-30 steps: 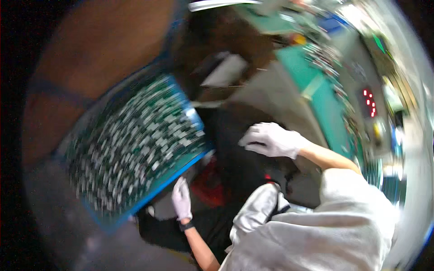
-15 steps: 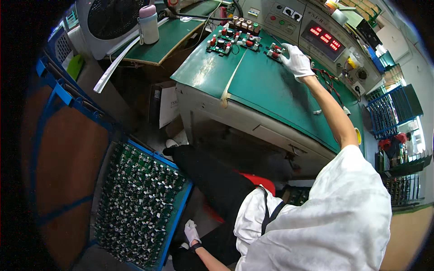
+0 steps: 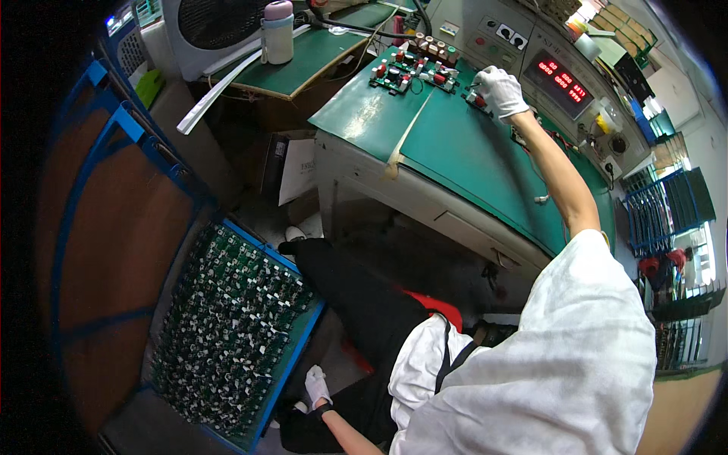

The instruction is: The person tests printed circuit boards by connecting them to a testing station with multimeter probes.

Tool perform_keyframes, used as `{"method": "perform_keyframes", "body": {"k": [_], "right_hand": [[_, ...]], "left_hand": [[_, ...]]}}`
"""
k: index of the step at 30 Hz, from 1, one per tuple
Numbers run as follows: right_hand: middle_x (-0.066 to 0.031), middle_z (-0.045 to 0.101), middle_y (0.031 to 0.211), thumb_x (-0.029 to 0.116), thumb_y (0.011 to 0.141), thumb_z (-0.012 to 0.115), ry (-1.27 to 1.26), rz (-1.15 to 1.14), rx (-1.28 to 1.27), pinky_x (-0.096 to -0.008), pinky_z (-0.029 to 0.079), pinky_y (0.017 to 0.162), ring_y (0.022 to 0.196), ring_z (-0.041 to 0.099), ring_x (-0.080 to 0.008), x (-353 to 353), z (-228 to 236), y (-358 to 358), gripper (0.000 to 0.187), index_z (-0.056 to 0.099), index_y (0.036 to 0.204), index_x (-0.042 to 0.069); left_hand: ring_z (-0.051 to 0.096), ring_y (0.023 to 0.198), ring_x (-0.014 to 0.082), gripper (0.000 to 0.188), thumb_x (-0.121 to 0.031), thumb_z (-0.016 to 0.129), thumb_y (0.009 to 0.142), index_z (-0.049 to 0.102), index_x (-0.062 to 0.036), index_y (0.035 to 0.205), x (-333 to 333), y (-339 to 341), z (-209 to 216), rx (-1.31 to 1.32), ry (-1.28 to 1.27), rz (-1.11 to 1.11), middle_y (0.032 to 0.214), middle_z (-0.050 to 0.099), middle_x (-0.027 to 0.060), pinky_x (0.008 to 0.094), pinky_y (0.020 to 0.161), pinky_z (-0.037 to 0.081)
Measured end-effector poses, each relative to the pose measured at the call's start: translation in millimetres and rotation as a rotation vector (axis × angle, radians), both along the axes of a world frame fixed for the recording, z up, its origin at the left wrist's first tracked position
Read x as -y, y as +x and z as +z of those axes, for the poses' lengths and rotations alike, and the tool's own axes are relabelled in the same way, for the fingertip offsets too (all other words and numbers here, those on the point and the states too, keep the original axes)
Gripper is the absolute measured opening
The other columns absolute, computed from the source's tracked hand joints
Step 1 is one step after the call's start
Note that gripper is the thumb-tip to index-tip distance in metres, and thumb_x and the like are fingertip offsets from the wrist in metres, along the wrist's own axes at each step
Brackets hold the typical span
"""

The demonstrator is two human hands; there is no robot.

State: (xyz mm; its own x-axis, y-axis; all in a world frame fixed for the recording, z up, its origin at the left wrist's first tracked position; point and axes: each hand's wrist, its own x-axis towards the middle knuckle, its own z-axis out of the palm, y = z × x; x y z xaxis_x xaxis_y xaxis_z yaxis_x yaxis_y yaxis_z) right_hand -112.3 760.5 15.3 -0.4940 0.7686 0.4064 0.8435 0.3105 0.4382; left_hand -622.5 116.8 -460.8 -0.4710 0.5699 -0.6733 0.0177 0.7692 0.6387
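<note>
My right hand (image 3: pixel 501 95), in a white glove, is over the green bench top (image 3: pixel 455 144). Its fingers are bent and closed on a small circuit board (image 3: pixel 475 101) with red parts, most of which the hand covers. To its left lie a few more boards (image 3: pixel 394 78) with red and black components, close to a row of round terminals (image 3: pixel 434 48). Low in the view, my left hand (image 3: pixel 317 385), also gloved, rests by my dark trouser leg with fingers curled together; nothing shows in it.
A blue-edged tray (image 3: pixel 299 356) packed with green boards stands at the lower left, near a blue-framed rack (image 3: pixel 125 121). Behind the bench rises a grey test console (image 3: pixel 485 34) with a red display (image 3: pixel 560 77). A bottle (image 3: pixel 278 38) stands by a fan (image 3: pixel 216 23).
My right hand has closed in over the board it was beside, its fingers now more bent. The whole view has shifted slightly. My left hand stays low by my leg.
</note>
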Motion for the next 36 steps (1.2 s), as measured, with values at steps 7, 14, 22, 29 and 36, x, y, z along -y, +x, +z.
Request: {"method": "perform_keyframes", "body": {"k": [7,14,22,29,36], "right_hand": [[-0.0139,0.069,0.108,0.041,0.097,0.071,-0.096,-0.113,-0.285,-0.0467,0.054,0.087,0.104,0.068,-0.0362,-4,59,20,0.028,0.074,0.112,0.017],[-0.0093,0.075,0.099,0.027,0.095,0.079,-0.239,0.330,-0.571,-0.0345,0.057,0.080,0.088,0.071,-0.0156,49,123,-69,0.027,0.077,0.111,0.005],[-0.0068,0.073,0.094,0.042,0.096,0.073,-0.722,0.474,-0.600,-0.0331,0.055,0.079,0.088,0.066,-0.0140,195,150,-258,0.044,0.076,0.111,0.001],[-0.0014,0.071,0.089,0.032,0.099,0.073,-1.338,0.724,-0.218,-0.0275,0.053,0.072,0.080,0.061,-0.0066,312,130,-420,0.032,0.073,0.111,0.002],[-0.0034,0.073,0.086,0.015,0.100,0.071,-1.545,1.172,0.165,-0.0257,0.051,0.064,0.071,0.063,-0.0087,385,60,-546,0.016,0.072,0.107,0.001]], "left_hand": [[0.068,0.093,0.0215,0.046,-0.033,0.058,0.106,0.066,0.0025,0.134,-5,2,-1,-0.060,0.063,-0.078,0.113,0.073,0.0125,0.0372,0.087,0.052],[0.066,0.117,0.0300,0.046,-0.026,0.057,0.108,0.061,0.0079,0.138,-61,18,108,-0.152,0.337,0.001,0.130,0.069,0.0213,0.0392,0.103,0.050],[0.058,0.133,0.0340,0.066,-0.023,0.076,0.096,0.047,0.0033,0.149,-155,56,283,-0.403,0.941,0.058,0.146,0.059,0.0227,0.0450,0.113,0.045],[0.057,0.133,0.0339,0.076,-0.029,0.077,0.096,0.040,0.0029,0.154,-174,-16,313,0.582,1.076,0.442,0.148,0.055,0.0220,0.0402,0.109,0.051],[0.064,0.124,0.0230,0.065,-0.009,0.061,0.099,0.036,-0.0071,0.158,-76,-62,286,0.379,1.240,0.460,0.144,0.061,0.0156,0.0392,0.110,0.051]]}}
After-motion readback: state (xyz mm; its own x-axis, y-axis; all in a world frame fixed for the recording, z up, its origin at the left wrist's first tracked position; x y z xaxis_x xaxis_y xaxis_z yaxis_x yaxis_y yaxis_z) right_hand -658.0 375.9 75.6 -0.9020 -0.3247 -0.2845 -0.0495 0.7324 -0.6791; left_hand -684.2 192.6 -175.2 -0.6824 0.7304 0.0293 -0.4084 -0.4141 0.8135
